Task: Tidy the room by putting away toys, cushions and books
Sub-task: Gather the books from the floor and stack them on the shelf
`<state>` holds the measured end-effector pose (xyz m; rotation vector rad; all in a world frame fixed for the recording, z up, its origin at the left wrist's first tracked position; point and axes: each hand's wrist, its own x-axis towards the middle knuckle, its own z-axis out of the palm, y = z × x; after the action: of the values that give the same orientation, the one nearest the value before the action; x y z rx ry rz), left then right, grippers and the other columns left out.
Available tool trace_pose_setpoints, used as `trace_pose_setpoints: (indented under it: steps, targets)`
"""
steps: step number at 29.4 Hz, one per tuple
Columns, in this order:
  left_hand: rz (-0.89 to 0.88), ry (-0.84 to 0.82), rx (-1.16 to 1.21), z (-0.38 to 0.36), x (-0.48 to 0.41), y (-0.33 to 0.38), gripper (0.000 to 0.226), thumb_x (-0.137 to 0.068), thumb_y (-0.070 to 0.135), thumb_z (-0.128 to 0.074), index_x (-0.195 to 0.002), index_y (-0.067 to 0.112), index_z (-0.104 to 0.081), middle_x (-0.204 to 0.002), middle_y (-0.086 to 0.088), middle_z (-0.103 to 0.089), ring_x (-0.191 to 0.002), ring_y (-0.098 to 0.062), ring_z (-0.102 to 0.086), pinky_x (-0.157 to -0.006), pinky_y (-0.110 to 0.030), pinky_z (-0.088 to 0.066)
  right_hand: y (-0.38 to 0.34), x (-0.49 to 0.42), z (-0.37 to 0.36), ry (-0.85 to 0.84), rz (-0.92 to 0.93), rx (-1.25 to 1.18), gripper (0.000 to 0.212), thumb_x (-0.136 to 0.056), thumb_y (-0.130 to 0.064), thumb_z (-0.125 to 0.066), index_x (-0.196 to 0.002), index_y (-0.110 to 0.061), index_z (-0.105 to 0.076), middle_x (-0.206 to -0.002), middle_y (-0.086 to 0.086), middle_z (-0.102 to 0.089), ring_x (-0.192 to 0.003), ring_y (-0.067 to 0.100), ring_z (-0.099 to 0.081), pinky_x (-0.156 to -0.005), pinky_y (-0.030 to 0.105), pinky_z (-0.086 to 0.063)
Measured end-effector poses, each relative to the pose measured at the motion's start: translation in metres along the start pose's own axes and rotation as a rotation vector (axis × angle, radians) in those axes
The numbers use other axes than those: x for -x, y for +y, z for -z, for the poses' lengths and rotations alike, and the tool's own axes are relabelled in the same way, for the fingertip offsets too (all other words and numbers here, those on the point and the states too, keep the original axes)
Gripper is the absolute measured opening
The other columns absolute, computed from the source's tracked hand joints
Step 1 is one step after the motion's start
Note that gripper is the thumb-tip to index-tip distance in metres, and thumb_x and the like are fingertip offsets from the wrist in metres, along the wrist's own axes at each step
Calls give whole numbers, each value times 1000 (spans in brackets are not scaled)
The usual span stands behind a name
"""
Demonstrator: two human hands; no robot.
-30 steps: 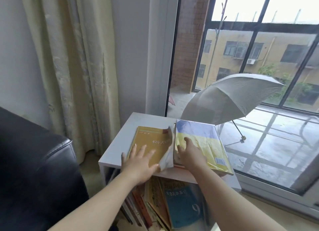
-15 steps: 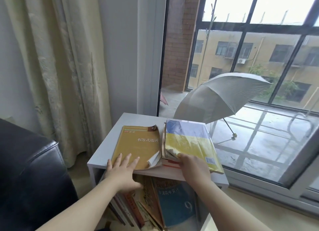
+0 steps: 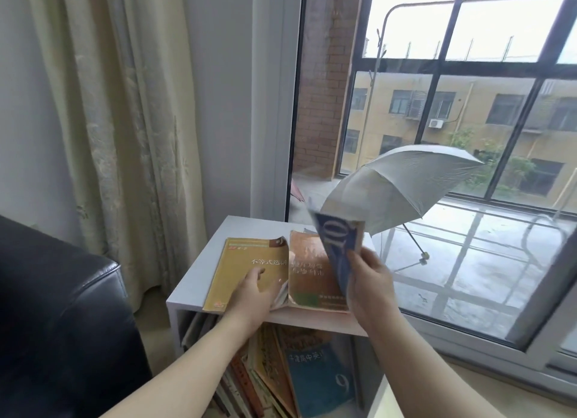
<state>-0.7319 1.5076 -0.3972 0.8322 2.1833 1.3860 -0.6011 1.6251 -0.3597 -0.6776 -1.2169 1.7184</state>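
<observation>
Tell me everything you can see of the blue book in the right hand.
The blue book is a thin paperback with a soft, slightly curled cover bearing a large white 10. It is held up steeply tilted, blurred, over the brown book on the white shelf. The right hand pinches its lower edge, thumb on the near cover. Whether it touches the brown book cannot be told.

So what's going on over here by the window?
A person is tidying at a small white shelf. Their right hand holds a blue book tilted up above an orange-brown book lying flat, while the left hand rests on the yellow book beside it. More books sit in the compartment below.
</observation>
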Motion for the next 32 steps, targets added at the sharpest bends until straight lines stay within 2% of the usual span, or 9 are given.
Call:
trace_pose_setpoints:
  steps: [4,8,10,14,18,21,25,28,32]
  targets:
    - [126,-255,492,-4,17,30,34,-90,54,-48,-112,29,-48,-120,7,-50,-103,-4,-53,-97,-35,-41,-27,-8,-6,-107,-76,-643,19,-99,-12,-41,-92,-13,-59,-77,1,-70,-69,10,-68,-65,19,-55]
    - [197,-370,1031,0,8,37,39,-90,48,-49,-121,24,-50,-120,-1,-64,-103,-21,-66,-87,-41,-54,-23,-7,-16,-163,-169,-630,20,-101,-21,-38,-103,-13,-56,-90,5,-69,-77,14,-69,-64,25,-58]
    - [227,-157,1052,4,-5,26,19,-98,24,-45,-113,19,-56,-106,-6,-69,-86,-23,-70,-69,-38,-58,-14,-4,-15,-168,-186,-264,24,-102,-26,-37,-104,-14,-58,-97,3,-67,-87,17,-65,-76,31,-53]
    - [314,248,391,25,-30,-31,23,-91,9,-57,-113,6,-51,-113,-14,-61,-97,-31,-58,-82,-37,-47,18,2,3,-75,-71,815,32,-99,-31,-42,-121,-15,-58,-122,4,-62,-103,18,-56,-88,31,-42]
    - [448,265,36,47,-39,-71,42,-90,9,-56,-127,0,-38,-115,-25,-53,-96,-37,-55,-68,-34,-43,46,-1,24,-303,-1,1509,57,-87,-38,-53,-141,-33,-35,-151,-6,-32,-143,23,-22,-115,41,-21]
    - [424,188,-61,54,-51,-75,49,-93,14,-54,-136,3,-33,-121,-22,-52,-104,-37,-54,-74,-33,-46,55,-10,27,-263,120,1642,52,-89,-43,-52,-138,-41,-35,-153,-12,-26,-145,23,-13,-116,42,-12]
    - [400,135,-87,60,-51,-76,39,-94,14,-52,-130,6,-39,-125,-19,-54,-106,-35,-55,-90,-41,-49,56,-14,19,4,131,1248,32,-100,-34,-38,-127,-30,-55,-130,-1,-59,-120,25,-50,-94,36,-39]
    - [393,112,16,63,-50,-72,34,-97,12,-49,-129,6,-40,-124,-18,-54,-98,-32,-54,-82,-39,-46,35,-29,-1,253,112,690,25,-101,-26,-38,-107,-16,-60,-93,7,-63,-86,25,-55,-69,30,-36]
    - [397,85,108,62,-44,-65,34,-98,10,-47,-131,6,-38,-124,-21,-53,-93,-32,-53,-72,-37,-45,13,-30,-36,130,159,17,26,-98,-9,-43,-78,-18,-56,-66,-4,-57,-64,13,-52,-66,28,-41]
